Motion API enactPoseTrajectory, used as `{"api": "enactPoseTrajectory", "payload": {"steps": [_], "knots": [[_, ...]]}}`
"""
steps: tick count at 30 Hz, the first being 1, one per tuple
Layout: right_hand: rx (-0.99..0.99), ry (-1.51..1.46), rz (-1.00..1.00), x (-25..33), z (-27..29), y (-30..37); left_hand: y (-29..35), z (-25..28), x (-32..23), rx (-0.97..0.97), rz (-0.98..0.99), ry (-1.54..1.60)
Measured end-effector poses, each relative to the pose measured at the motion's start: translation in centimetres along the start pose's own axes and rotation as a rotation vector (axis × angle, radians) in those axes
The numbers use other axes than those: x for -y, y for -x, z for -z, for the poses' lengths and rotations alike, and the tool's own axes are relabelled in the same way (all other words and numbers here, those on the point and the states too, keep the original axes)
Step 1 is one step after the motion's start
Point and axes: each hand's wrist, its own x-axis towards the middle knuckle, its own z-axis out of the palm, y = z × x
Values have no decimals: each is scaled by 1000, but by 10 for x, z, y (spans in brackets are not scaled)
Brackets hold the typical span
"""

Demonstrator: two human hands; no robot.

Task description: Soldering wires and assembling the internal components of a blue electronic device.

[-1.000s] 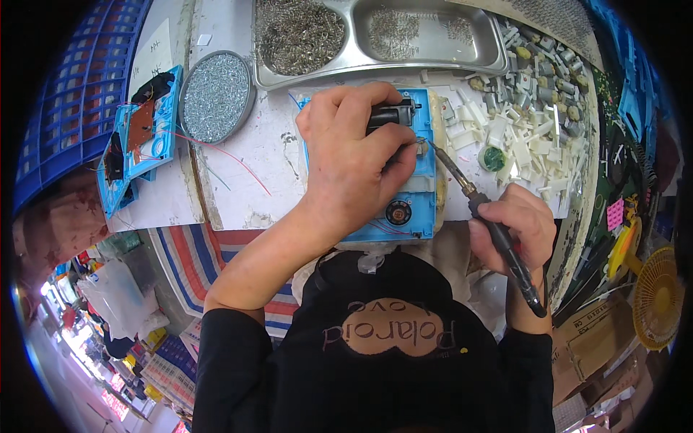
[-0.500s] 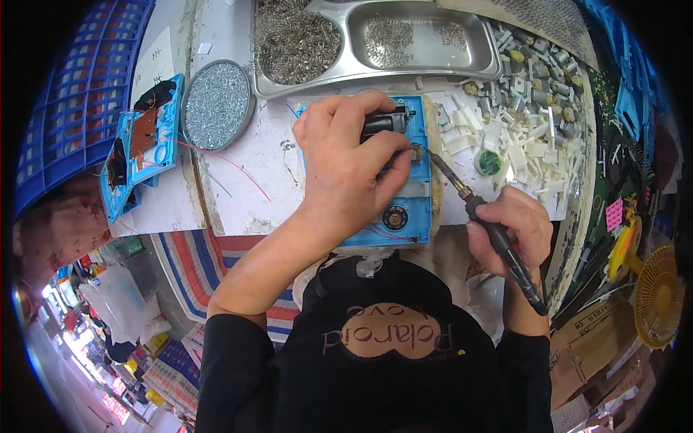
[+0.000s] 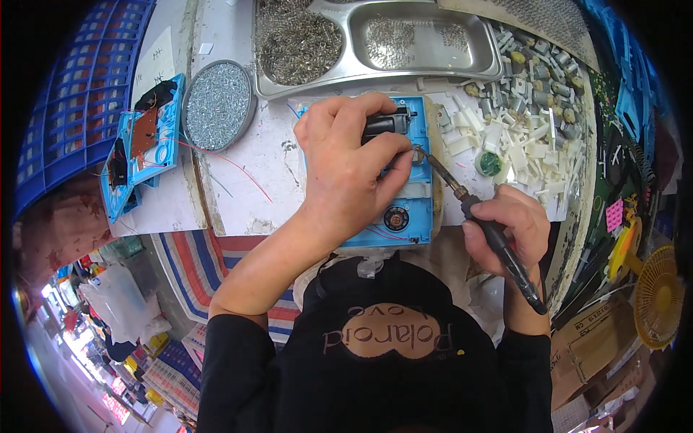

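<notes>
My right hand is closed round the black handle of a soldering iron. The iron's tip points up and left, at a small round metal part in a blue plastic housing. My left hand lies across that housing, its thumb and forefinger pinched together beside the metal part. What they pinch is hidden. Under the left fingers a black cylindrical part shows in the housing. A small round speaker-like part sits near the housing's lower edge, with thin red wires by it.
A round dish of small silvery pieces and a second blue housing with wires stand at left. Behind is a metal tray of small metal parts. White plastic pieces, small motors and a green-topped round container lie right.
My right hand and the soldering iron have shifted very slightly, with the tip staying by the metal part. My left hand keeps its place on the housing.
</notes>
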Motion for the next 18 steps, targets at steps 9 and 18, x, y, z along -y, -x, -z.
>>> {"api": "enactPoseTrajectory", "payload": {"steps": [9, 18], "knots": [[-5, -4, -1, 0, 0, 1, 2, -6, 4, -60, -16, 16], [-23, 2, -2, 0, 6, 2, 1, -1, 2, -11, -15, -13]]}}
